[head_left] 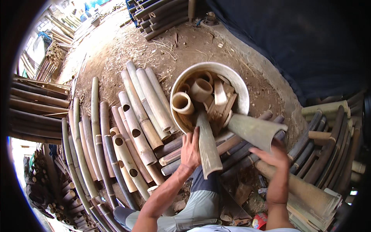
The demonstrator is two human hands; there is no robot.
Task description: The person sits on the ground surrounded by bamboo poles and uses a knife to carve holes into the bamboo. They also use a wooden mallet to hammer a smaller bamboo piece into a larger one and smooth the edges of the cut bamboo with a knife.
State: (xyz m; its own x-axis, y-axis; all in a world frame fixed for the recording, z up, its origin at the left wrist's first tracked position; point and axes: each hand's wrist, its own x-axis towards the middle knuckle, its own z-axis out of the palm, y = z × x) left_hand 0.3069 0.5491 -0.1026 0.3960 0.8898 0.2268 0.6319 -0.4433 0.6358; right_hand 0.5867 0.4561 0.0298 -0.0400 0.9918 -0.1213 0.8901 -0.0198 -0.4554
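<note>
My left hand (190, 151) is at the near rim of a round pale tub (242, 83), its fingers along the left edge of a split bamboo piece (209, 149). That piece slants out of the tub toward my knees; my thumb is hidden. At the tub's right side, my right hand (273, 155) grips the wide end of another split bamboo piece (253, 129) from below. This hand is partly blurred by motion. Inside the tub lie several short bamboo rings (182, 103) and split bamboo slats (220, 94).
Bamboo poles (137, 120), some with holes cut in them, lie in rows on the left. Dark bamboo lengths (328, 150) are piled at the right. More poles (162, 19) are stacked at the back. A dark cloth (309, 46) hangs at the upper right. A red can (259, 220) stands near me.
</note>
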